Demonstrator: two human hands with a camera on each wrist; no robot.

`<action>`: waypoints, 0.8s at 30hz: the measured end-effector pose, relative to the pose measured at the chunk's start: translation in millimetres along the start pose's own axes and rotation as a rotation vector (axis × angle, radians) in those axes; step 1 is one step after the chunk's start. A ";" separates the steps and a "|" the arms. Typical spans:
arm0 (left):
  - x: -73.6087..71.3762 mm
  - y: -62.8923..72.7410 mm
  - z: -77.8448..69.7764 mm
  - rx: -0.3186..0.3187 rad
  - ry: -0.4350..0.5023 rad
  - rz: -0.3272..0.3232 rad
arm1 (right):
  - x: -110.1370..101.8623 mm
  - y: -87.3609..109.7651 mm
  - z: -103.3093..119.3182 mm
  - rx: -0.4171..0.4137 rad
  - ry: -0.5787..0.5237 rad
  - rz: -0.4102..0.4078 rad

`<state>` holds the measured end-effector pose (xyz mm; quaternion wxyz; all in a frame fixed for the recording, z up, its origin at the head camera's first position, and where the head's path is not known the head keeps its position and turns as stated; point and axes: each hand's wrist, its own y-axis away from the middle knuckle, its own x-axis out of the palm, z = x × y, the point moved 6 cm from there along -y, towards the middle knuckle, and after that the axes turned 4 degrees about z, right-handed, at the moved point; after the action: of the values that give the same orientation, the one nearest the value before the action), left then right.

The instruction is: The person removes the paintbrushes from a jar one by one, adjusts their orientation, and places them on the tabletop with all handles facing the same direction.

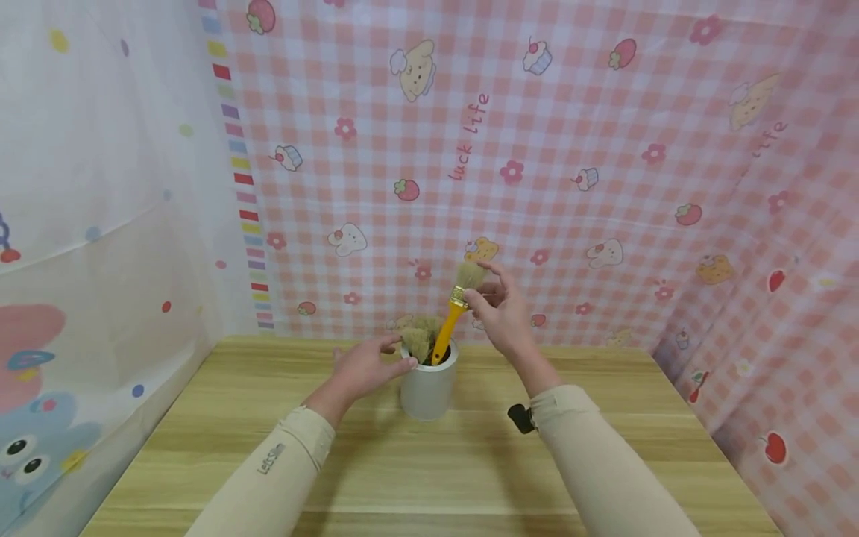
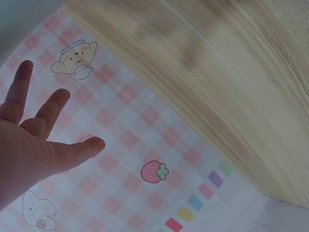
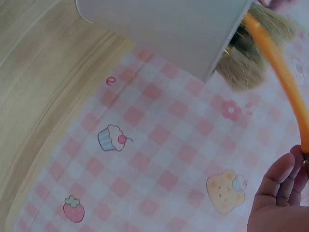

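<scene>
My right hand (image 1: 502, 309) pinches a paintbrush (image 1: 447, 328) near its gold metal band, bristles up. The orange handle slants down, its end inside the mouth of a light grey cylindrical pot (image 1: 427, 395). The right wrist view shows the handle (image 3: 277, 63) running from the pot rim to the fingertips. My left hand (image 1: 365, 368) is at the pot's left side, thumb tip at the front rim and a finger beside the bristles. In the left wrist view its fingers (image 2: 50, 111) are spread apart. More brushes with pale bristles (image 1: 419, 339) stand bristles up in the pot.
The pot stands on a wood-grain table (image 1: 403, 477), toward its back edge. A pink checked cloth (image 1: 376, 179) with cartoon prints hangs behind and along the right. On the left hangs a white printed cloth (image 1: 134, 224).
</scene>
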<state>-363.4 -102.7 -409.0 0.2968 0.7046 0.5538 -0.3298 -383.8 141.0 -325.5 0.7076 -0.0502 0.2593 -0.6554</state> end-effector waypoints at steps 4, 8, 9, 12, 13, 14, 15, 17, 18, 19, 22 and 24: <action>-0.1 1.0 1.2 -0.002 -0.001 0.000 | -10.3 0.4 -6.1 0.063 -0.109 -0.011; 0.1 1.1 2.0 -0.003 -0.010 0.002 | -22.1 6.0 -18.2 0.132 -0.135 -0.007; 0.3 0.9 2.4 -0.004 -0.011 0.002 | -25.5 8.4 -22.3 0.152 -0.135 -0.007; 0.9 0.1 3.5 -0.001 -0.013 -0.004 | -34.0 18.0 -36.6 0.225 -0.140 0.013; 1.4 0.0 4.1 -0.001 -0.009 -0.003 | -36.4 22.3 -42.4 0.258 -0.144 0.028; 1.8 -0.2 4.4 0.001 -0.009 -0.003 | -38.2 27.1 -48.5 0.293 -0.143 0.046; 2.2 -0.3 4.4 0.006 -0.010 -0.002 | -39.5 32.0 -54.4 0.328 -0.144 0.069; 2.4 -0.6 4.2 0.012 -0.008 0.001 | -39.4 42.4 -66.1 0.395 -0.138 0.116; 2.4 -1.0 4.0 0.015 -0.008 0.000 | -37.9 47.7 -71.8 0.421 -0.135 0.139; 2.1 -1.4 3.7 0.017 -0.007 -0.001 | -35.2 53.2 -77.1 0.445 -0.130 0.165; 1.0 -2.4 3.0 0.018 -0.008 -0.008 | -20.8 71.3 -90.1 0.501 -0.118 0.225; 0.7 -2.4 2.1 0.022 -0.018 -0.011 | -7.4 85.3 -97.1 0.531 -0.117 0.260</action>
<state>-365.9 -103.4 -410.9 0.2920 0.7018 0.5514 -0.3438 -349.0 185.7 -442.0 0.7876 0.1326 0.0421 -0.6003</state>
